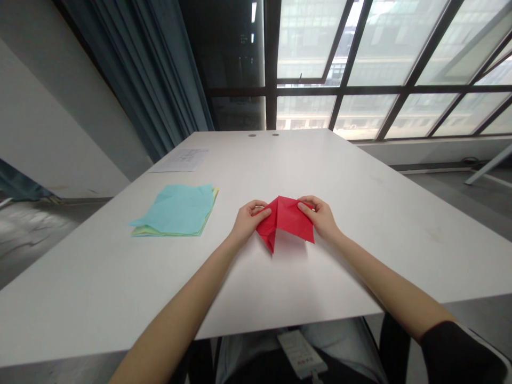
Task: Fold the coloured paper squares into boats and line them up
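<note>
A folded sheet of red paper is held up just above the white table, creased down its middle with its lower corners hanging free. My left hand pinches its left edge, thumb on the near face. At the right edge, my right hand grips the paper the same way. Fingers behind the sheet are partly hidden. Left of my hands lies a stack of coloured paper, light blue on top with green and yellow edges showing beneath.
A printed sheet lies at the table's far left. Two round grommets sit by the far edge. Beyond stand a blue curtain and framed windows. A badge hangs below the near table edge.
</note>
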{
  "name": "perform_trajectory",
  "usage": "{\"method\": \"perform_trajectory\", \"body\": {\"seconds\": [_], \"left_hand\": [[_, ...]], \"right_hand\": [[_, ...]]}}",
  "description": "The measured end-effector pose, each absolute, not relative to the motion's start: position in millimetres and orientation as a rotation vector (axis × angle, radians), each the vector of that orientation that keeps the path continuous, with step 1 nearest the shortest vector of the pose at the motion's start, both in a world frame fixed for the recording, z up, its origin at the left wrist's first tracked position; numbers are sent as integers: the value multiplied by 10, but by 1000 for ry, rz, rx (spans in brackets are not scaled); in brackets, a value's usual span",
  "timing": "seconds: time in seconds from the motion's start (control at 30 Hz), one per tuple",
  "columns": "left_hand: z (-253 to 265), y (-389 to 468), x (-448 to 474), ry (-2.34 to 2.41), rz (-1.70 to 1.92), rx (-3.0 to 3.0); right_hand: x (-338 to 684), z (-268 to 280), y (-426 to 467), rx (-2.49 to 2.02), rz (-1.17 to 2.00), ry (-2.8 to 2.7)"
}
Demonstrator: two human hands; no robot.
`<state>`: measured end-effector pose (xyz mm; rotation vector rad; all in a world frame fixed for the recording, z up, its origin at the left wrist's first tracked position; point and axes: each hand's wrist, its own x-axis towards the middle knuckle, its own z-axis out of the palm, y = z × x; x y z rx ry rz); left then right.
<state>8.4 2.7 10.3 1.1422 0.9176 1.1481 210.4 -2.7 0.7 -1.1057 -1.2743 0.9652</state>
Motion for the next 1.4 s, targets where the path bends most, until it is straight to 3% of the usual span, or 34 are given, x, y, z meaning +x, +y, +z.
{"method": "perform_trajectory", "body": {"seconds": [0.2,0.47,0.6,0.83,1.4], "left_hand": [[142,-43,105,835,879,1117],[144,-54,57,771,838,1196],[145,-58,63,786,841,1179],[118,6,98,970,1127,1225],[78,2,144,1036,1216,1304]], "right_hand": [[2065,-52,-46,-1065,1093,-1314],[2039,-45,-102,-987,1298,-1290],[2049,-37,-96,-1020,1160,-1401],[2135,43,-100,-1025,622,-1728],[1971,54,-222,-1110,477,-1753]]}}
